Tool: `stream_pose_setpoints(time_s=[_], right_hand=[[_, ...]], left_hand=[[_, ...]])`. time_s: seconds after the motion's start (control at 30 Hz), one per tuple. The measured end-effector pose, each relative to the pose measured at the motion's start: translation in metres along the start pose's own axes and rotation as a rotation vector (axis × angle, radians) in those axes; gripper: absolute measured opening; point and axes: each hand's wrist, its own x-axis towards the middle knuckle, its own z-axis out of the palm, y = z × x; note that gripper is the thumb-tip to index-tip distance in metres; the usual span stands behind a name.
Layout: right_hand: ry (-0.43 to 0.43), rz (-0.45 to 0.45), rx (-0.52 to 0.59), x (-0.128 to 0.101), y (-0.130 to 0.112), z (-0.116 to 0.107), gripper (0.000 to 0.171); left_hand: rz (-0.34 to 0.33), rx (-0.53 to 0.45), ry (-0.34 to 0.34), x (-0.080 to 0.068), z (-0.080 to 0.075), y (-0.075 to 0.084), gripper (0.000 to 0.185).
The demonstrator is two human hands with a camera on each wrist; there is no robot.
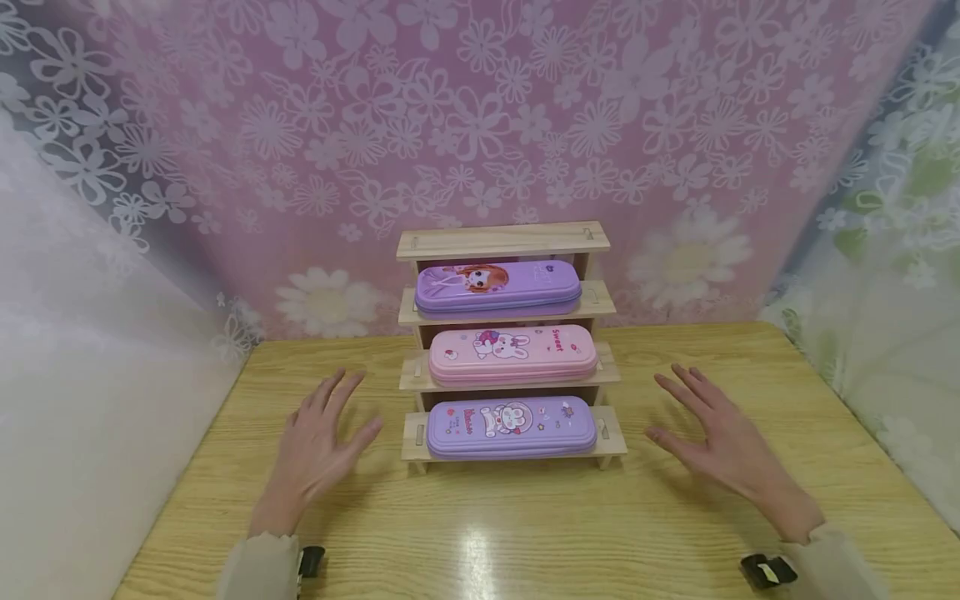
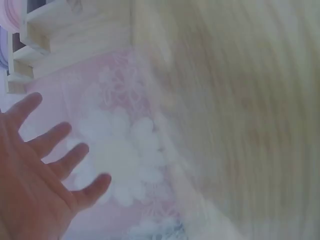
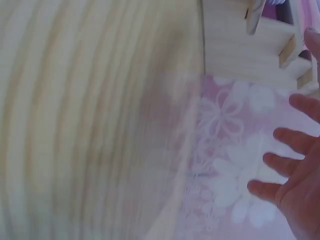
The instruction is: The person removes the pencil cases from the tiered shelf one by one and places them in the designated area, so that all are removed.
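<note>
A small stepped wooden rack (image 1: 505, 242) stands at the table's back middle. Its three lower steps each hold a pencil case: a purple one with a girl (image 1: 498, 289) highest, a pink rabbit one (image 1: 513, 354) in the middle, a purple rabbit one (image 1: 512, 427) lowest. My left hand (image 1: 318, 442) hovers flat with spread fingers left of the rack, holding nothing. My right hand (image 1: 720, 440) hovers the same way on the right. The left wrist view shows my left hand (image 2: 35, 175) with spread fingers and the rack's side (image 2: 45, 40). The right wrist view shows my right hand's fingers (image 3: 290, 165) and the rack's edge (image 3: 270, 30).
The wooden table (image 1: 525, 533) stretches in front of me, its left and right edges close by. A pink floral curtain (image 1: 480, 125) hangs right behind the rack. White and green flowered drapes (image 1: 900, 275) close in both sides.
</note>
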Motion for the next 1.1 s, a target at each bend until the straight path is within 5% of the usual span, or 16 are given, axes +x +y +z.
stream_pose_setpoints(time_s=[0.47, 0.93, 1.1], right_hand=[[0.151, -0.226, 0.206, 0.011, -0.041, 0.013, 0.07], [0.162, -0.376, 0.354, 0.027, -0.064, 0.028, 0.068], [0.12, -0.392, 0.393, 0.031, -0.07, 0.035, 0.067]], left_hand=[[0.063, -0.516, -0.004, 0.03, 0.013, 0.026, 0.054], [-0.02, -0.887, -0.129, 0.053, 0.011, 0.053, 0.046], [-0.057, -0.981, -0.153, 0.059, 0.031, 0.045, 0.044]])
